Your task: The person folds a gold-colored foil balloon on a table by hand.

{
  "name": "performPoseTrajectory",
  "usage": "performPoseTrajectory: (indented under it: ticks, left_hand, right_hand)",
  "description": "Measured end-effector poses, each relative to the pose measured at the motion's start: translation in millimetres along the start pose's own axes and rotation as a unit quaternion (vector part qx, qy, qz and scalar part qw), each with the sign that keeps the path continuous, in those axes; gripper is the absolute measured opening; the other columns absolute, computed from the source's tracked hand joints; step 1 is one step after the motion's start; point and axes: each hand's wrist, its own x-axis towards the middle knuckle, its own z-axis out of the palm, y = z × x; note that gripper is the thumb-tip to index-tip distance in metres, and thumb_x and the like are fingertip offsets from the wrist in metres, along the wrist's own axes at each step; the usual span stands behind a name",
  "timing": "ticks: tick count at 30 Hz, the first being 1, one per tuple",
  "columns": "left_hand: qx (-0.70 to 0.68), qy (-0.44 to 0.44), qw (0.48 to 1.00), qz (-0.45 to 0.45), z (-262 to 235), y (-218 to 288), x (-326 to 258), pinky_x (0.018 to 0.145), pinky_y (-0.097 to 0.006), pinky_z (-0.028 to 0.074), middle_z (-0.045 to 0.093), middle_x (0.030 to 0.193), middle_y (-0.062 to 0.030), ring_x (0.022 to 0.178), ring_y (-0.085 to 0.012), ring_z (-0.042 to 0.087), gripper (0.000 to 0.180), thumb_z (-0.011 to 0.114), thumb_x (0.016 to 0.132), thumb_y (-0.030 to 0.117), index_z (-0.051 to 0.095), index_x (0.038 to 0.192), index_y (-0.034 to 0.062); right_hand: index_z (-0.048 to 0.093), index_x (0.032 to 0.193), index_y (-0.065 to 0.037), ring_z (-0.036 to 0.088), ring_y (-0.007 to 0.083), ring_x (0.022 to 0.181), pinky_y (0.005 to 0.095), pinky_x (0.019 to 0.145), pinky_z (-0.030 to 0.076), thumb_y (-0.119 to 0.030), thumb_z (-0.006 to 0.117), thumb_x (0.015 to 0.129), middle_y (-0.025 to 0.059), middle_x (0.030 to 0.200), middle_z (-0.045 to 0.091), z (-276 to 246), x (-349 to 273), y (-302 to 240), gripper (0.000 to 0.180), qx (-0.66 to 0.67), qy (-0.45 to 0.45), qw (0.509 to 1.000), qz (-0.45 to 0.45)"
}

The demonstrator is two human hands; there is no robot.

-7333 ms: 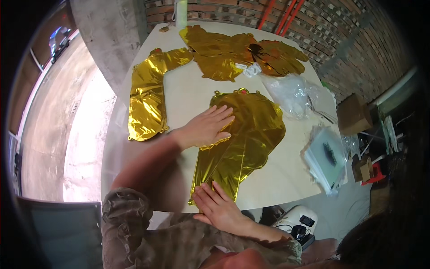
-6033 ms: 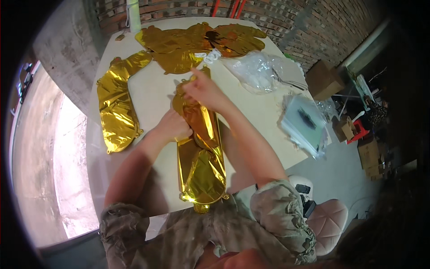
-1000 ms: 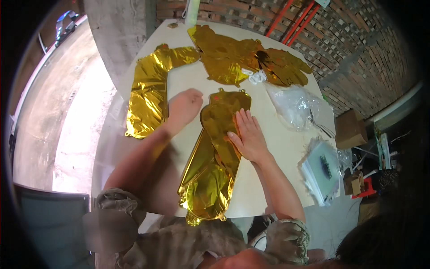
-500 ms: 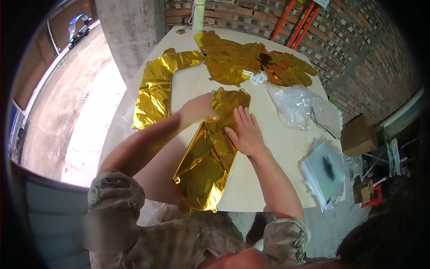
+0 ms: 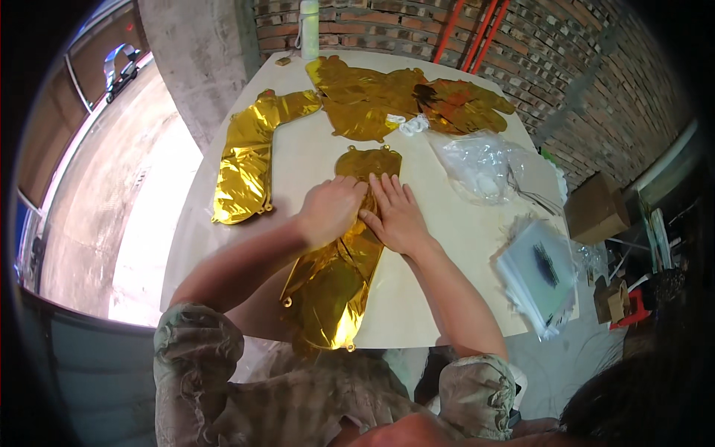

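Observation:
A flat, gold foil balloon (image 5: pixel 328 298) lies lengthwise before me, its near end at the table's front edge and small tabs at its corners. Its middle is partly folded and creased. My left hand (image 5: pixel 331 208) is closed, its curled fingers on the foil at the middle; the fingertips are partly hidden. Beside it, my right hand (image 5: pixel 398 216) rests flat on the balloon's right side with fingers stretched out. Another gold foil balloon (image 5: pixel 246 164), bent in shape, lies to the left. Several more gold foil balloons (image 5: pixel 372 93) overlap at the back.
The pale table (image 5: pixel 417 298) also bears a transparent plastic bag (image 5: pixel 480 167), white ribbon (image 5: pixel 408 124) and a stack of transparent plastic sleeves (image 5: pixel 536 272) at the right. A pale green bottle (image 5: pixel 309 30) stands at the back. Cardboard boxes (image 5: pixel 596 208) sit beyond the right edge.
My left hand has moved down and right over the balloon's middle, closer to my right hand. The foil's upper part now lies flatter. The whole view has shifted slightly.

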Motion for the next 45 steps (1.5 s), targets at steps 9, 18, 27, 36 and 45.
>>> performPoseTrajectory:
  ticks: [9, 18, 27, 36, 45]
  left_hand:
    - [-0.29, 0.001, 0.954, -0.076, 22.0, -64.9, -15.9, 0.102, -0.041, 0.048, 0.064, 0.129, -0.0181, 0.124, -0.0349, 0.058, 0.042, 0.071, 0.088, 0.02, 0.065, 0.127, 0.006]
    - [-0.058, 0.022, 0.997, 0.053, 2.5, -47.5, -17.1, 0.102, -0.043, 0.047, 0.064, 0.129, -0.0163, 0.123, -0.0357, 0.058, 0.034, 0.072, 0.088, 0.03, 0.072, 0.112, 0.0054]
    - [-0.298, -0.063, 0.901, -0.309, 1.9, -94.0, 57.9, 0.064, -0.03, 0.05, 0.068, 0.079, -0.0045, 0.067, -0.0149, 0.061, 0.03, 0.077, 0.083, 0.03, 0.073, 0.093, 0.0015]
    - [-0.489, -0.07, 0.795, -0.353, -0.1, -72.5, 66.5, 0.064, -0.027, 0.053, 0.066, 0.083, -0.004, 0.071, -0.0135, 0.064, 0.021, 0.07, 0.089, 0.023, 0.063, 0.094, 0.0035]
    - [-0.54, 0.022, 0.757, -0.368, 24.8, -55.8, 64.4, 0.074, -0.034, 0.058, 0.069, 0.092, -0.0117, 0.087, -0.024, 0.07, 0.024, 0.06, 0.093, 0.02, 0.066, 0.1, -0.0018]
  right_hand:
    - [0.027, 0.159, -0.017, 0.022, 0.0404, 0.15, 0.051, 0.122, 0.015, -0.052, 0.037, 0.104, 0.0248, 0.159, 0.029, 4.9, -0.7, 3.5, 0.066, -0.077, -0.022, 0.997, -0.022]
    - [0.039, 0.154, -0.021, 0.022, 0.0413, 0.15, 0.0523, 0.121, 0.016, -0.051, 0.039, 0.104, 0.0263, 0.158, 0.03, 5.5, -2.0, 6.4, 0.059, -0.054, -0.008, 0.998, -0.036]
    - [0.048, 0.15, -0.024, 0.024, 0.0415, 0.149, 0.053, 0.121, 0.017, -0.054, 0.043, 0.102, 0.027, 0.158, 0.029, 6.0, -2.5, 5.0, 0.057, -0.04, 0.0, 0.999, -0.03]
    - [0.045, 0.151, -0.023, 0.016, 0.0435, 0.151, 0.0519, 0.122, 0.015, -0.053, 0.041, 0.103, 0.0249, 0.164, 0.017, 5.7, -3.0, 5.6, 0.057, -0.027, 0.026, 0.999, -0.025]
    - [0.045, 0.151, -0.022, 0.023, 0.0436, 0.149, 0.0536, 0.121, 0.017, -0.053, 0.043, 0.102, 0.0211, 0.16, 0.03, 8.1, -4.1, 5.9, 0.059, -0.06, 0.014, 0.998, -0.028]
